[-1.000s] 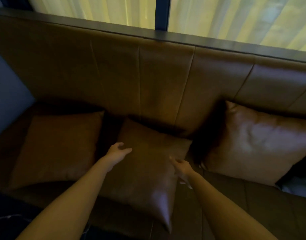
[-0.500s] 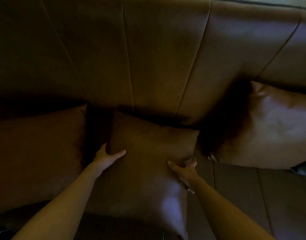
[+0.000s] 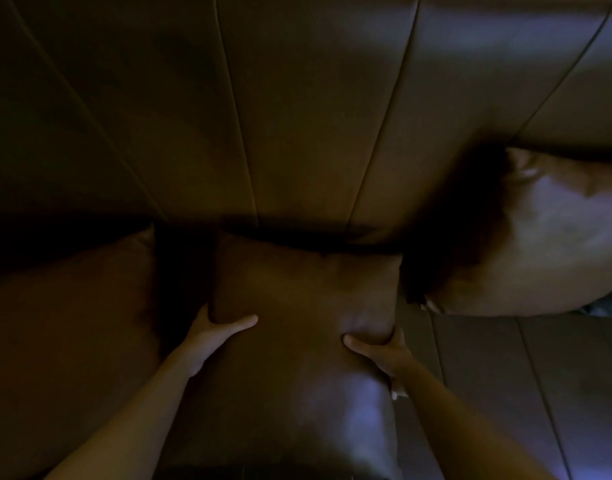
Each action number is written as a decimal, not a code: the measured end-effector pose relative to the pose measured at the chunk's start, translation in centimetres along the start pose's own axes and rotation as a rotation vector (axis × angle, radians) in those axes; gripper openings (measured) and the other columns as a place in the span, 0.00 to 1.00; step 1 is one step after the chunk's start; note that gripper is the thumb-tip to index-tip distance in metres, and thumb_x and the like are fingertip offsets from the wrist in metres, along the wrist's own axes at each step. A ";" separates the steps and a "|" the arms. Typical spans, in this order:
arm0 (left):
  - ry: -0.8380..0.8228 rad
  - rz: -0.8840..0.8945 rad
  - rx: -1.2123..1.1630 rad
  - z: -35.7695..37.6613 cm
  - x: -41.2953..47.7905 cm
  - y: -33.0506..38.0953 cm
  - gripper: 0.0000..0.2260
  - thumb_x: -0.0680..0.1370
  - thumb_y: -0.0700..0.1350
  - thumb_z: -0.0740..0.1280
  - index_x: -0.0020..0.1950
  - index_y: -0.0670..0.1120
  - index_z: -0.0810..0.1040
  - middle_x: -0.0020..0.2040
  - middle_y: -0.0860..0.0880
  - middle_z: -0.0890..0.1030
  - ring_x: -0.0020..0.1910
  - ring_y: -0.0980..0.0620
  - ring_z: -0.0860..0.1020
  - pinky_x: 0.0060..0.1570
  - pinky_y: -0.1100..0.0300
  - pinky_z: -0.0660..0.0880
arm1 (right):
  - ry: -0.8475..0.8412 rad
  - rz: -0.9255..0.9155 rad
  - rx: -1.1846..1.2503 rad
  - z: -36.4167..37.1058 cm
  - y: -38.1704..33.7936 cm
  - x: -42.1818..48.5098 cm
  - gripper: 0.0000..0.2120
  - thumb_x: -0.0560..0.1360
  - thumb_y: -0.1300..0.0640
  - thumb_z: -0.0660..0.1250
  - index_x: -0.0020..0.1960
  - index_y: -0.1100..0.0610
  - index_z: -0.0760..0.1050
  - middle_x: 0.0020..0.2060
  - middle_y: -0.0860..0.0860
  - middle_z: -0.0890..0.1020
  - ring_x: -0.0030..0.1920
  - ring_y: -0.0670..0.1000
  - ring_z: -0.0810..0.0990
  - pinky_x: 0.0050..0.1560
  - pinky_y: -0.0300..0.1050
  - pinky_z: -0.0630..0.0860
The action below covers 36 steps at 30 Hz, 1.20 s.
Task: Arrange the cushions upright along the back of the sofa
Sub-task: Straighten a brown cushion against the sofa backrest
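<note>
While both bare arms reach in from the bottom of the frame, the person's hands clasp the two side edges of the middle brown leather square cushion (image 3: 297, 341), which lies in the lower centre of the frame on the seat, its far edge close under the panelled brown leather sofa back (image 3: 297, 116). The left hand (image 3: 211, 337) grips the cushion's left edge, thumb laid across the top face and fingers tucked out of sight beneath. The right hand (image 3: 384, 355) clenches the right edge, thumb pressing a dent into the top face, fingers curled around the side. At the left of the frame a second brown leather cushion (image 3: 72, 323) lies in deep shadow, apart from the middle one by a dark gap. At the right of the frame a paler, glossy brown leather cushion (image 3: 539, 244) leans against the sofa back. The brown leather seat (image 3: 505, 375) shows at the lower right, crossed by seams.
</note>
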<state>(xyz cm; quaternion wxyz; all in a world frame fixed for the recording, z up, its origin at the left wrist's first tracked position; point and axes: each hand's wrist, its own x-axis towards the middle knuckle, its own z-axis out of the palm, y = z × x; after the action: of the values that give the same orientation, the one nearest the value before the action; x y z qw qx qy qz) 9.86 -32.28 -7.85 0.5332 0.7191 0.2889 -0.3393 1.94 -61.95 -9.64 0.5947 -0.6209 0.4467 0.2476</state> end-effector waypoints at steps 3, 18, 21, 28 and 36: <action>-0.003 0.026 -0.004 0.2 -1.1 0.3 0.55 0.58 0.54 0.80 0.79 0.52 0.53 0.74 0.44 0.65 0.70 0.39 0.68 0.65 0.40 0.68 | 0.012 -0.016 0.007 -0.4 -0.1 -1.1 0.74 0.36 0.40 0.85 0.76 0.47 0.53 0.70 0.56 0.69 0.67 0.63 0.73 0.61 0.66 0.75; 0.104 0.427 -0.061 2.5 -1.8 10.4 0.57 0.59 0.44 0.83 0.78 0.57 0.50 0.77 0.49 0.61 0.75 0.42 0.61 0.68 0.37 0.64 | 0.181 -0.537 -0.035 -5.2 -11.4 -2.8 0.65 0.47 0.46 0.85 0.75 0.42 0.50 0.73 0.55 0.65 0.73 0.59 0.64 0.67 0.66 0.70; 0.128 0.409 -0.033 2.9 -1.2 10.8 0.59 0.58 0.44 0.83 0.79 0.56 0.49 0.77 0.48 0.59 0.75 0.41 0.59 0.68 0.35 0.63 | 0.179 -0.506 -0.046 -5.6 -12.0 -1.3 0.67 0.40 0.42 0.84 0.72 0.37 0.52 0.71 0.55 0.68 0.72 0.60 0.66 0.64 0.68 0.72; 0.088 0.302 -0.034 3.4 -1.4 10.6 0.57 0.63 0.43 0.80 0.78 0.58 0.44 0.78 0.48 0.56 0.76 0.38 0.57 0.65 0.31 0.64 | 0.204 -0.406 -0.122 -5.3 -12.4 -0.9 0.63 0.55 0.53 0.85 0.77 0.42 0.48 0.71 0.57 0.68 0.71 0.64 0.67 0.66 0.66 0.71; 0.062 0.161 -0.014 3.5 -5.1 11.4 0.49 0.70 0.51 0.75 0.79 0.55 0.44 0.79 0.47 0.56 0.76 0.38 0.58 0.68 0.34 0.61 | 0.198 -0.206 -0.303 -4.5 -12.7 -4.0 0.48 0.67 0.48 0.78 0.77 0.60 0.56 0.69 0.61 0.72 0.65 0.63 0.75 0.62 0.60 0.75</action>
<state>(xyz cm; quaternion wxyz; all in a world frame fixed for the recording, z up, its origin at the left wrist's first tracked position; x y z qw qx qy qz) 15.02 -39.00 2.06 0.5547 0.7464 0.2489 -0.2706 9.77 -66.57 1.04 0.4701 -0.7669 0.3947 0.1874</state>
